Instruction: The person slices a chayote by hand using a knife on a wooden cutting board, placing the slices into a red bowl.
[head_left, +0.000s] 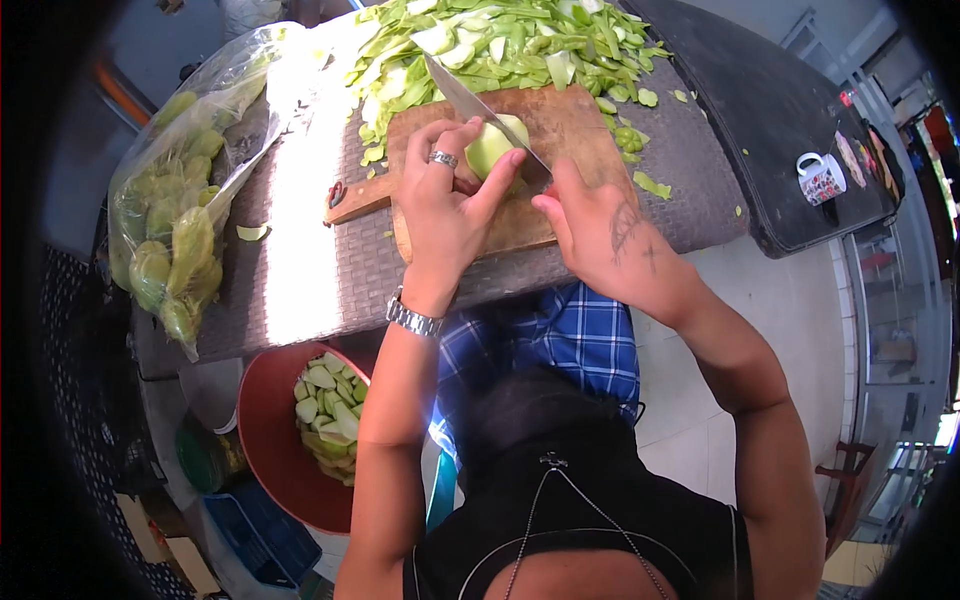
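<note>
On a wooden cutting board, my left hand holds a peeled pale green chayote with fingers and thumb around it. My right hand grips a kitchen knife near its handle, which is mostly hidden by the fingers. The blade lies across the top of the chayote, its tip pointing up and left. A large heap of green peelings is piled beyond the board. At the left, a clear plastic bag holds several unpeeled chayotes.
A red tub with cut pale green pieces stands below the woven-textured table at the left. A blue crate is beside it. A patterned mug lies on a black surface at the right.
</note>
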